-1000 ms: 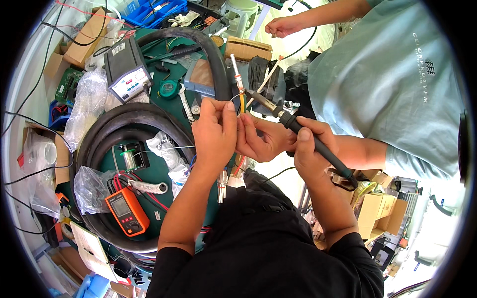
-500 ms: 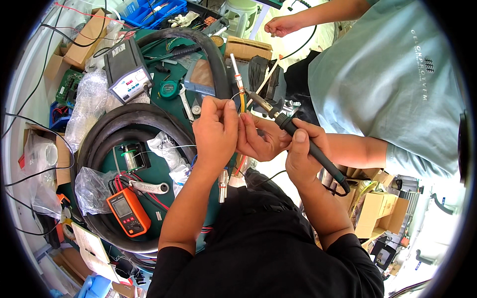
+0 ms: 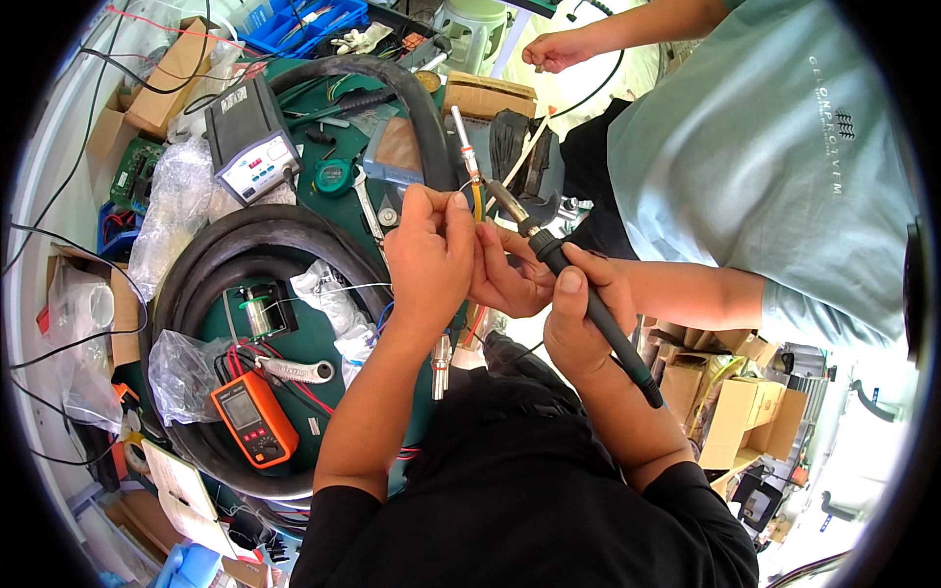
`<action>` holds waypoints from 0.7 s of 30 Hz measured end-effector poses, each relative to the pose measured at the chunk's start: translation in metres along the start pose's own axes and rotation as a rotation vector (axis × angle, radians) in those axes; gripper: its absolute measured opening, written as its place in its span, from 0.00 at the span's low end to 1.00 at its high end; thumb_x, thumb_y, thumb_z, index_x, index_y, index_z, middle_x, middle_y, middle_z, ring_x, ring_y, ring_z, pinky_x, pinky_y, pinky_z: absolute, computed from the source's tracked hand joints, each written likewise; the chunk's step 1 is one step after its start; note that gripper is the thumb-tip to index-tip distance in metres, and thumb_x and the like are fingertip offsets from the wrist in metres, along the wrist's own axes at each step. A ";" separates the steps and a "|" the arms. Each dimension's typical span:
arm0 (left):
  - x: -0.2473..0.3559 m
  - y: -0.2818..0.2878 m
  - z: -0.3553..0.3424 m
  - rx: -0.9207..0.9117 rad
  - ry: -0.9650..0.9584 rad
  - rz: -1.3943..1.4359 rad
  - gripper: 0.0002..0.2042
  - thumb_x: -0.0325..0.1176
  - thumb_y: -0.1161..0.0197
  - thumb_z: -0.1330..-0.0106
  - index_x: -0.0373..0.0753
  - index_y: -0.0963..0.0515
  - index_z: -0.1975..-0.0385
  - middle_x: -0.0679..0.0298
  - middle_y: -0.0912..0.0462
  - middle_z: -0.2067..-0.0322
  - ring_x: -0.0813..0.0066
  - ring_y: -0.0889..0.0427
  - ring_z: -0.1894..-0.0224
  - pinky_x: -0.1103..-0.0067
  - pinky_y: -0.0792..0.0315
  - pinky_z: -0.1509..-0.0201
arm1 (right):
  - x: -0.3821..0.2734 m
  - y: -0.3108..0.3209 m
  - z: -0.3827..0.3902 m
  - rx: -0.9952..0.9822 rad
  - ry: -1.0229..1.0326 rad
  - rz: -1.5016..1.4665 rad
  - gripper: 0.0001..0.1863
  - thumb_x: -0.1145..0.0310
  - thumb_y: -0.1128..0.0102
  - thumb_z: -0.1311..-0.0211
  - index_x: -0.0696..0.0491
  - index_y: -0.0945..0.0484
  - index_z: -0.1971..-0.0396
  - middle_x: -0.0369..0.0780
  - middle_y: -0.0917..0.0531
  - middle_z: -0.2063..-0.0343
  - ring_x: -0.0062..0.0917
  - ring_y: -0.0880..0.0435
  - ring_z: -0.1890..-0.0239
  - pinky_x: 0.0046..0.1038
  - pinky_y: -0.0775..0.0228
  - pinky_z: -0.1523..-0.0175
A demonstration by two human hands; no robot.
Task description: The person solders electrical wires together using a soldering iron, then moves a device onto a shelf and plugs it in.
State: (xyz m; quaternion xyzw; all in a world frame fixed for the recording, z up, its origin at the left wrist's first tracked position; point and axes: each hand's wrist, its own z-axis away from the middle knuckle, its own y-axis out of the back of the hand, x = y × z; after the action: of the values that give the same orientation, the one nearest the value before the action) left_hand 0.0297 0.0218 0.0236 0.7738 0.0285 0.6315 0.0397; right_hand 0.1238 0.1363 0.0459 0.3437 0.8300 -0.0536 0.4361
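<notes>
My right hand (image 3: pixel 580 323) grips the dark handle of a soldering iron (image 3: pixel 613 328), its metal tip pointing up and left. That tip is at or close to the lower end of a slim silver connector (image 3: pixel 465 147), where a yellow wire (image 3: pixel 478 204) joins it. My left hand (image 3: pixel 426 245) is closed in a pinch on thin solder wire (image 3: pixel 361 289); the strand enters from the left and shows again near the joint. Between my hands, a co-worker's hand (image 3: pixel 510 274) is bunched below the yellow wire and seems to steady it. Another silver connector (image 3: pixel 441 367) hangs below my left wrist.
A soldering station (image 3: pixel 253 142), green tape measure (image 3: pixel 333 176) and wrench (image 3: pixel 369 206) lie on the green mat. Thick black hose (image 3: pixel 186 265) coils around the left side, beside an orange meter (image 3: pixel 255 421). The co-worker (image 3: pixel 745 167) stands at right, the other hand (image 3: pixel 557 51) farther back.
My right hand has shifted slightly left, and the iron's rear end has swung down and left, making it steeper. The tip stays near the joint. My left hand has barely moved.
</notes>
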 end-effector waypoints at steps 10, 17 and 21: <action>0.005 0.002 -0.002 -0.023 -0.003 -0.047 0.08 0.31 0.43 0.36 0.34 0.31 0.72 0.55 0.21 0.83 0.65 0.20 0.81 0.75 0.29 0.77 | 0.002 -0.003 0.003 0.007 0.019 0.022 0.13 0.70 0.47 0.36 0.65 0.27 0.61 0.45 0.19 0.69 0.21 0.21 0.69 0.21 0.28 0.60; 0.003 -0.002 -0.001 -0.002 -0.067 -0.064 0.08 0.30 0.43 0.36 0.34 0.31 0.73 0.56 0.22 0.83 0.64 0.20 0.82 0.74 0.30 0.78 | 0.007 -0.006 0.004 0.071 0.068 0.044 0.10 0.73 0.45 0.39 0.63 0.25 0.62 0.44 0.18 0.72 0.21 0.18 0.72 0.20 0.26 0.66; 0.004 -0.003 0.000 -0.002 -0.056 -0.065 0.08 0.30 0.43 0.36 0.34 0.31 0.73 0.56 0.21 0.83 0.64 0.20 0.82 0.74 0.29 0.78 | 0.016 -0.005 0.011 0.094 0.042 0.025 0.08 0.74 0.43 0.41 0.62 0.24 0.63 0.44 0.17 0.74 0.21 0.17 0.74 0.19 0.25 0.68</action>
State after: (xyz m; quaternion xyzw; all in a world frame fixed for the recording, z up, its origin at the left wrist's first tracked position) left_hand 0.0300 0.0247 0.0269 0.7897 0.0517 0.6082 0.0617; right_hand 0.1220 0.1361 0.0258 0.3751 0.8311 -0.0799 0.4028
